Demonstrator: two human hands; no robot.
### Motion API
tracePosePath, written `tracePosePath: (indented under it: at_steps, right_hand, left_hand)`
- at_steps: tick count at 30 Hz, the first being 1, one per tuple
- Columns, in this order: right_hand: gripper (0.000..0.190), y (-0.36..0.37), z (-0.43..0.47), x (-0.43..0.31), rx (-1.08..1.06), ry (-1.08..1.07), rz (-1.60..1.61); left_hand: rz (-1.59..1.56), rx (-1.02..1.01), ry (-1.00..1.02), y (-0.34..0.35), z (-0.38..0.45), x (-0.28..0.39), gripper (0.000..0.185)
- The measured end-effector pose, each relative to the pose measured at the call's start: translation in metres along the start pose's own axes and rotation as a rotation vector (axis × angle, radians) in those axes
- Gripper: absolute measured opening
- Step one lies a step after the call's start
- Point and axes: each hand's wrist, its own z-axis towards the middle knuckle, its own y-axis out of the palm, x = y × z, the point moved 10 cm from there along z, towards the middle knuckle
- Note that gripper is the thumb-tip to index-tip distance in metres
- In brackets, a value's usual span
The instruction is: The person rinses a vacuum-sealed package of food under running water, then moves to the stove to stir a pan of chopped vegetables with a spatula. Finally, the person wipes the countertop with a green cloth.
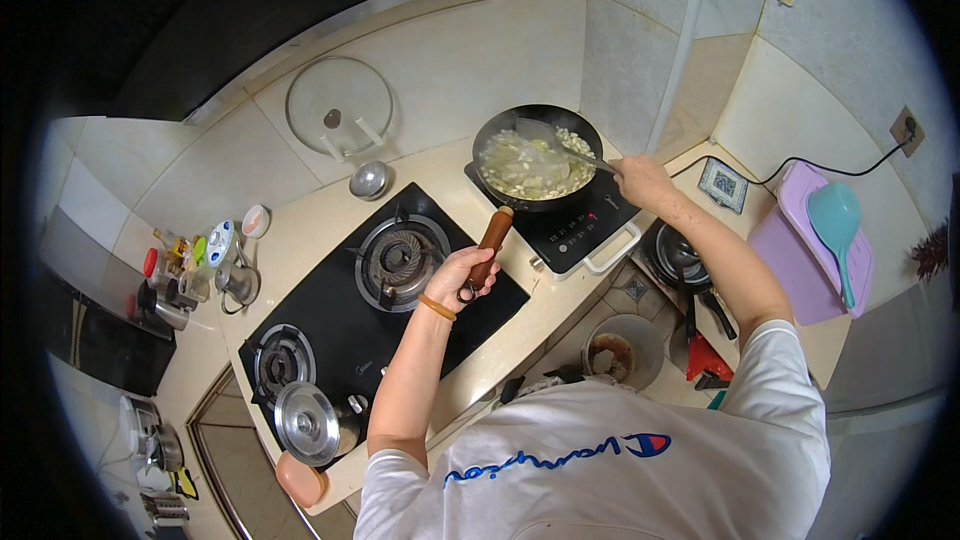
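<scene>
A dark wok [538, 199] rests on a black induction cooktop [577, 240] with a lit red indicator. My left hand [471, 276] is closed around the wok's brown wooden handle [491, 244]. With my right hand [641, 181] I grip the handle of a metal spatula [581, 156], whose blade reaches into the wok. In the wok lie pale beans or kernels [574, 142] and wet, greenish-white pieces [525, 165] in some liquid. Faint steam rises above them. The blade is partly hidden by the steam and food.
A two-burner gas hob [480, 330] lies left, with a lidded metal pot [306, 422] near its front. A ladle bowl [369, 180] and glass lid [337, 90] are behind. Rightward stand a small black pan [675, 259], a lilac bin [795, 270] and a power cord [825, 159].
</scene>
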Motion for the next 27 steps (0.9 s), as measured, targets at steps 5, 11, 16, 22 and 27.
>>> tracePosePath:
  at_steps: [5,11,16,22,27]
  right_hand:
    - [0.026,-0.018,-0.017,-0.021,-0.041,-0.024,-0.051]
    - [0.030,-0.056,-0.052,-0.028,-0.058,-0.080,-0.137]
    - [0.031,-0.087,-0.073,-0.024,-0.055,-0.069,-0.183]
    - [0.031,-0.073,-0.063,-0.026,-0.062,-0.107,-0.167]
    - [0.031,-0.042,-0.038,-0.021,-0.096,-0.077,-0.125]
  left_hand:
    - [-0.069,-0.014,-0.007,0.000,0.002,-0.007,0.023]
    - [-0.123,-0.002,-0.037,0.001,-0.001,-0.008,0.025]
    - [-0.214,-0.067,0.109,0.016,-0.022,0.009,0.032]
    - [-0.191,0.078,0.109,0.010,-0.044,0.004,0.041]
    - [-0.180,0.053,0.153,0.017,-0.048,0.000,0.040]
